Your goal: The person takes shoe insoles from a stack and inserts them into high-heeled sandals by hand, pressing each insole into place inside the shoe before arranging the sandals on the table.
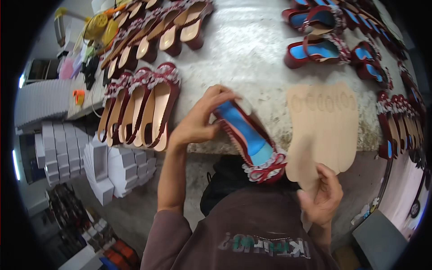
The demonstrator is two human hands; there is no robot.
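My left hand is closed round the heel end of a dark red shoe, tilted over the table's near edge. Bright blue lines the inside of this shoe, and a red and white ruffled bow sits at its toe, pointing down toward my right. A single beige insole, slightly blurred, stands between the fingers and thumb of my right hand. Just beyond that hand, a fanned row of beige insoles lies overlapped at the table edge, with oval marks along the far ends.
Red shoes with beige insides line the table at left, with more rows behind. Blue-lined shoes fill the right side. White boxes are stacked at lower left. A grey panel stands at lower right.
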